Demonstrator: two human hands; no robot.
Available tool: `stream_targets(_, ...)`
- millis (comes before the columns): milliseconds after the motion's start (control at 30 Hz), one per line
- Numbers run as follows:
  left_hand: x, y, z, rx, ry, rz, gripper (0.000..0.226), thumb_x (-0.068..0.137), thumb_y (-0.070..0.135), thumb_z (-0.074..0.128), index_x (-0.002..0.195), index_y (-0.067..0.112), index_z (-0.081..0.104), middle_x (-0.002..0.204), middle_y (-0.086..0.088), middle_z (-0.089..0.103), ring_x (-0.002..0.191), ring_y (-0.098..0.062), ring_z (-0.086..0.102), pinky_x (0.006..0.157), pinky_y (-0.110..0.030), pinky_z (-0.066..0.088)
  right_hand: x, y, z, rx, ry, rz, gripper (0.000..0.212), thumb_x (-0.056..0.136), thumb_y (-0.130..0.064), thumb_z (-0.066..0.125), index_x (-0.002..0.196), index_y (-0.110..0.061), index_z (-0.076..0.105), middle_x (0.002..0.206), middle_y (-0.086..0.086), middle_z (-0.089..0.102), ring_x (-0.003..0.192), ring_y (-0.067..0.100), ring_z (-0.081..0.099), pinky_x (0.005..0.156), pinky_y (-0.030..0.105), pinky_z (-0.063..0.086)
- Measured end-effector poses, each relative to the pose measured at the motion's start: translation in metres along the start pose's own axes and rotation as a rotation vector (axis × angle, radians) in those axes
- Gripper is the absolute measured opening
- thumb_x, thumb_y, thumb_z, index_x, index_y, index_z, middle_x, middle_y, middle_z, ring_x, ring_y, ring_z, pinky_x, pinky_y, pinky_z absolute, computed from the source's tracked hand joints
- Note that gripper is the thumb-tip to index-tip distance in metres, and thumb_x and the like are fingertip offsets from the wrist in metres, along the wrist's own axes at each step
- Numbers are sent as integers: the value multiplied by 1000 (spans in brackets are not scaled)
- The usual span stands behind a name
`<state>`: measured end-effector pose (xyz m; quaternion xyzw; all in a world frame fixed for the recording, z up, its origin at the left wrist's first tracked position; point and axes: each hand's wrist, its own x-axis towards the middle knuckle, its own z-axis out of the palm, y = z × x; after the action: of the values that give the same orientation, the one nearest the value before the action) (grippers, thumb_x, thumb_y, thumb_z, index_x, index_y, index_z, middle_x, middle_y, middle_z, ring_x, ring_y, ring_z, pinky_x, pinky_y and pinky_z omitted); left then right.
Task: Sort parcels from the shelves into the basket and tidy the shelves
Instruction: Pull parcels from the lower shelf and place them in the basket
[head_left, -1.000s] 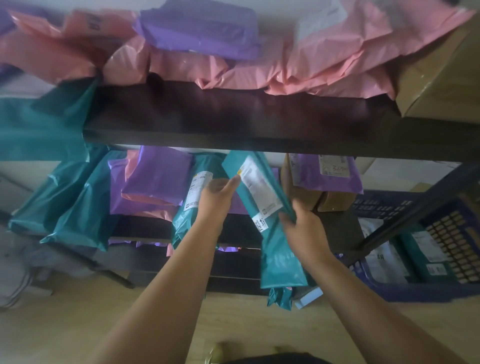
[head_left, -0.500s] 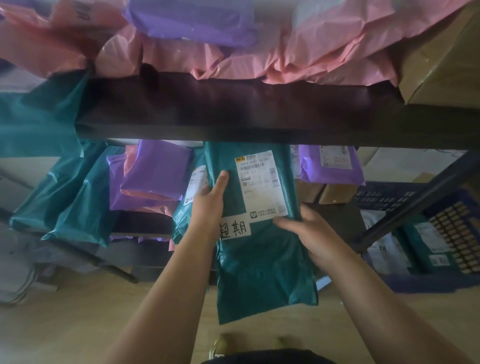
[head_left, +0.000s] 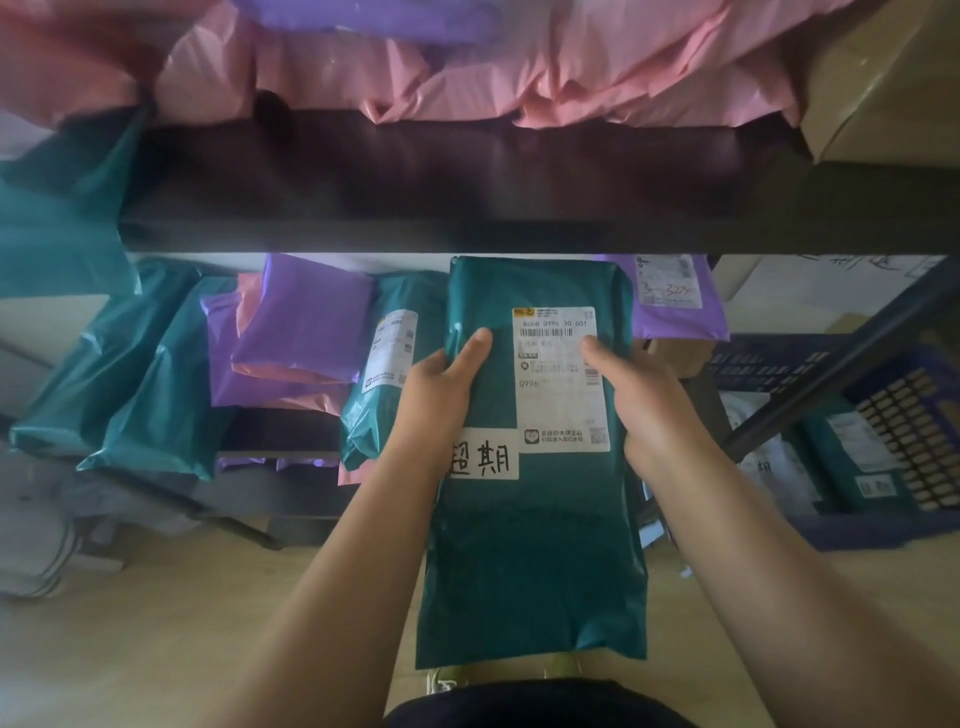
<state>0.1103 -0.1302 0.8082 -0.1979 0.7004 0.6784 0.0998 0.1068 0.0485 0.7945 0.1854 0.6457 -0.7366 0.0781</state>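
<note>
A long teal parcel (head_left: 530, 545) with a white shipping label and a handwritten white sticker hangs flat, label towards me, in front of the lower shelf. My left hand (head_left: 441, 389) grips its left edge and my right hand (head_left: 644, 400) grips its right edge, thumbs on the front. Another teal parcel (head_left: 382, 374) leans on the lower shelf just left of it. The blue basket (head_left: 914, 415) stands on the floor at the right, with labelled parcels inside.
The dark upper shelf board (head_left: 467, 182) carries pink parcels (head_left: 571, 67) and a cardboard box (head_left: 883, 78). Purple parcels (head_left: 301, 332) and teal bags (head_left: 130, 374) fill the lower shelf's left; a purple parcel (head_left: 675, 301) lies on a box at right. A slanted shelf post (head_left: 831, 364) stands between me and the basket.
The teal parcel turned from edge-on to flat, label facing me, and came out from the shelf towards me. Both hands shifted to grip its two sides.
</note>
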Motion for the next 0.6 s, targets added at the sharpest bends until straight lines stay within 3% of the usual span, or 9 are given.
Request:
stream_targets(200,-2,10,5,-125,7,-62,36,84,50,70,97,17,72,83,-3,77,70,-24,74,67,-40,62,-9,-1,-6,-6,-84,36,29,96,-43,61,114,-23,69,102,-5,78,91,14,75,66,30,57)
stream_targets(367,6,15,9,-196,76,-78,35,85,50,69,94,17,69,86,-6,77,73,-29,75,68,-52,61,-23,10,-14,2,-129,49,24,93,-23,68,114,-12,70,100,4,78,90,20,76,67,27,60)
stream_targets(467,10,12,7,-260,-44,-110,37,86,52,67,99,18,70,88,-5,77,80,-28,75,79,-54,59,-24,10,-17,44,-98,43,21,93,-15,66,112,-8,71,99,10,78,90,24,75,73,32,62)
stream_targets(533,11,7,3,-267,-201,-140,38,87,49,66,108,17,70,98,-8,77,92,-28,74,90,-52,56,-20,8,-23,107,-73,49,22,95,-16,63,115,-7,70,101,11,77,91,25,75,74,34,63)
stream_targets(600,10,0,-5,-225,-373,-127,40,88,41,67,115,12,67,108,-13,74,103,-29,70,96,-46,52,-16,5,-29,141,-52,62,28,96,-20,63,120,-8,68,107,13,76,98,28,74,84,41,61)
